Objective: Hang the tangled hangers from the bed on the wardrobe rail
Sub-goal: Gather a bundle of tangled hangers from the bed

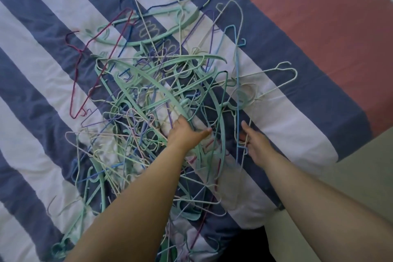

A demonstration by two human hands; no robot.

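Evidently almost nothing has been done: no wardrobe rail is in view, and the whole tangled pile of hangers point(161, 100) is spread over the striped bedcover point(42, 66). At the pile's near edge the left hand point(187, 132) is laid among mint plastic hangers, fingers reaching in, though whether anything is gripped cannot be told. The right hand point(255, 144) is closed around thin white and blue wire hangers point(239, 83) at the pile's right side. Every hanger remains to be separated and carried off.

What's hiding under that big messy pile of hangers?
Under the hanger pile lies a blue-and-white striped duvet, showing through the gaps. Anything else beneath the densest tangle is hidden.
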